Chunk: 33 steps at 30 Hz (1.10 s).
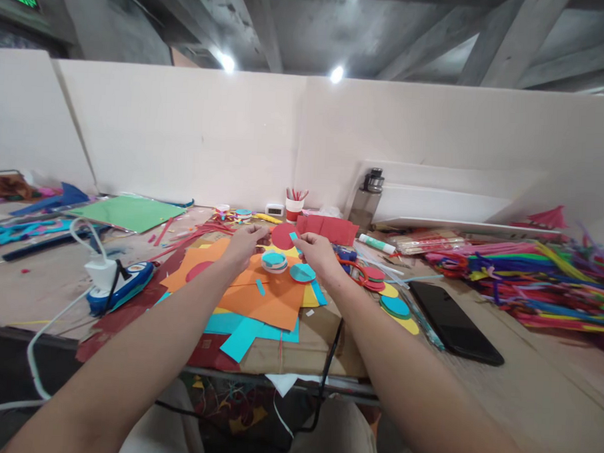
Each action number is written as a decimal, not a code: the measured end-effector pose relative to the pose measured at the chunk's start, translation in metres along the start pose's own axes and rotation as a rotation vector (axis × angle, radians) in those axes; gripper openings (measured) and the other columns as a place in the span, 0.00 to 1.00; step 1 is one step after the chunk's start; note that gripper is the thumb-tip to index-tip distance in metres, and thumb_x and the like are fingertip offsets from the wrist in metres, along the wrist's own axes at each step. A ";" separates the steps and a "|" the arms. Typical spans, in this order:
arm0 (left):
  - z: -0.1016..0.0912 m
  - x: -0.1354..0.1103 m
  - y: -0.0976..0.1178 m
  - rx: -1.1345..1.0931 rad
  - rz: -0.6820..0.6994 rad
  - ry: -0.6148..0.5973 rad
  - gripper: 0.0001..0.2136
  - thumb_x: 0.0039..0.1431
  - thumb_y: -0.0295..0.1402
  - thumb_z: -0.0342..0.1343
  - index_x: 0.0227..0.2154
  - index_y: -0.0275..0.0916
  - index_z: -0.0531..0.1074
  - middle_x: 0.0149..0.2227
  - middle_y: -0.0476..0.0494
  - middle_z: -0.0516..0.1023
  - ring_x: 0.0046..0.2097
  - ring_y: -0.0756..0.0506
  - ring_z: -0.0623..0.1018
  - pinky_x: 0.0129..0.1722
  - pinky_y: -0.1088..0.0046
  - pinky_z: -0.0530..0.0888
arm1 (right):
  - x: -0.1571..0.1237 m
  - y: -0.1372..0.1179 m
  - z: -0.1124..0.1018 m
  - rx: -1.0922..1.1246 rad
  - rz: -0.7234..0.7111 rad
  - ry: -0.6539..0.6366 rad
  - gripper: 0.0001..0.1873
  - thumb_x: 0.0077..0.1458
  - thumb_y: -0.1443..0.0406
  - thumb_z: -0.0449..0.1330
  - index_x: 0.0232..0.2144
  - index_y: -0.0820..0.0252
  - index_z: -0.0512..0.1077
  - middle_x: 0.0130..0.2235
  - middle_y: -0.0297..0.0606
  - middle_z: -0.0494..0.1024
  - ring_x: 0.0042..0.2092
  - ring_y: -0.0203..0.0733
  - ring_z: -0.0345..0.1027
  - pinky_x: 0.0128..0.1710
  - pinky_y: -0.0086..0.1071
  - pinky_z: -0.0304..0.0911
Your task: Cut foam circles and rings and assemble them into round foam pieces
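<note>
My left hand [248, 245] is closed in a pinch at the left edge of a red paper circle [282, 238]. Between the fingertips of my right hand [317, 251] is a small light-blue paper strip [294, 237], against the circle's right side. Below the hands sits a small round stack of paper discs [274, 261] with blue on top. A blue paper circle [302, 272] lies under my right hand. Orange paper sheets [273, 307] cover the work area, with another blue strip [260, 287] on them. Light-blue paper [240, 337] sticks out at the front.
To the right are a black phone [453, 320], stacked paper circles [395, 307], red-handled scissors [360, 276], a glue stick [376, 244] and bundled colourful pipe cleaners [544, 284]. A power strip [122, 289] with a white plug stands left. A bottle [366, 201] stands against the back panel.
</note>
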<state>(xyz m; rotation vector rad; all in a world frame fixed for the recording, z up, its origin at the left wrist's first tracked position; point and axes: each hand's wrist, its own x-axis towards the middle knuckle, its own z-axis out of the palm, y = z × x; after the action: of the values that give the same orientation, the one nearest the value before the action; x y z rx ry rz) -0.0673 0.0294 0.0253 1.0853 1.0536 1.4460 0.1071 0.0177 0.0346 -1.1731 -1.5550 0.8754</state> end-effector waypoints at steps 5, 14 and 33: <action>0.003 -0.001 -0.002 -0.048 0.004 -0.055 0.15 0.47 0.43 0.63 0.24 0.34 0.70 0.21 0.49 0.69 0.23 0.53 0.69 0.20 0.80 0.63 | 0.000 0.000 0.001 0.047 0.023 -0.008 0.13 0.43 0.55 0.58 0.22 0.59 0.65 0.21 0.30 0.65 0.22 0.31 0.58 0.22 0.26 0.55; 0.008 -0.006 -0.002 -0.037 -0.020 -0.182 0.15 0.42 0.39 0.66 0.29 0.33 0.74 0.28 0.43 0.76 0.26 0.52 0.73 0.21 0.80 0.66 | 0.001 0.002 0.004 0.041 0.020 -0.058 0.15 0.42 0.53 0.59 0.23 0.60 0.67 0.21 0.29 0.66 0.22 0.31 0.57 0.22 0.26 0.55; 0.004 0.000 -0.006 -0.060 -0.053 -0.144 0.18 0.48 0.45 0.61 0.33 0.34 0.73 0.26 0.45 0.74 0.24 0.51 0.72 0.20 0.77 0.65 | 0.001 0.002 0.002 0.044 0.060 -0.042 0.15 0.41 0.54 0.59 0.21 0.59 0.65 0.19 0.27 0.62 0.21 0.30 0.57 0.21 0.26 0.52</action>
<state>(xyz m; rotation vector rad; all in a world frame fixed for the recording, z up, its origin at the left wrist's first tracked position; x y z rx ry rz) -0.0619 0.0302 0.0201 1.0938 0.9246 1.3283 0.1061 0.0198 0.0324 -1.1820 -1.5335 0.9745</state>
